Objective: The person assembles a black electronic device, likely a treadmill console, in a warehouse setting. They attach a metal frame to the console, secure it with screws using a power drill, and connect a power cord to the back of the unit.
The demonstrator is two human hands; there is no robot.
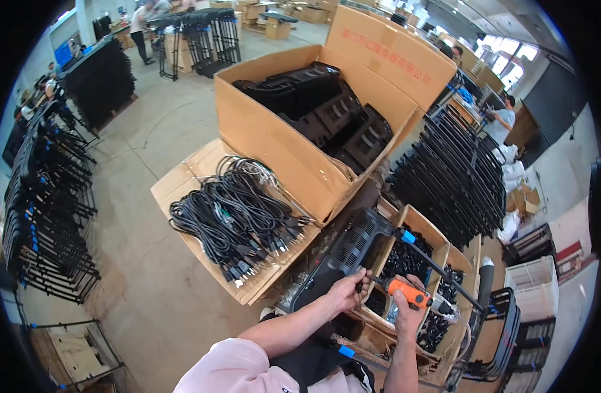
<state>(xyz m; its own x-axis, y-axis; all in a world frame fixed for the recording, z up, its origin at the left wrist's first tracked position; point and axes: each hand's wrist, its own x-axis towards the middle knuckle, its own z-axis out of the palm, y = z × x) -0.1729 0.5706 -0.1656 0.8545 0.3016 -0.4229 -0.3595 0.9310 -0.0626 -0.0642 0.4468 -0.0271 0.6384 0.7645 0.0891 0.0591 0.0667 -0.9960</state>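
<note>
My right hand point(408, 316) is wrapped around an orange power screwdriver point(405, 293), whose tip points left toward my other hand. My left hand point(349, 291) is closed, its fingertips pinching near that tip; a small dark part there is too small to name. Just beyond the left hand lies a black plastic housing point(354, 247) with vent slots. A black metal tube point(444, 273) with a blue end piece point(408, 236) runs slantwise past the screwdriver. Under both hands is a divided wooden box point(459, 261) of small black parts point(412, 254).
Bundled black cables point(238, 219) lie on a cardboard flap left of my hands. Behind stands a large open carton point(281, 154) of black plastic housings point(320, 121). Stacked black frames point(448, 177) rise at the right, more frames point(48, 209) at the left. A person point(501, 121) works at far right.
</note>
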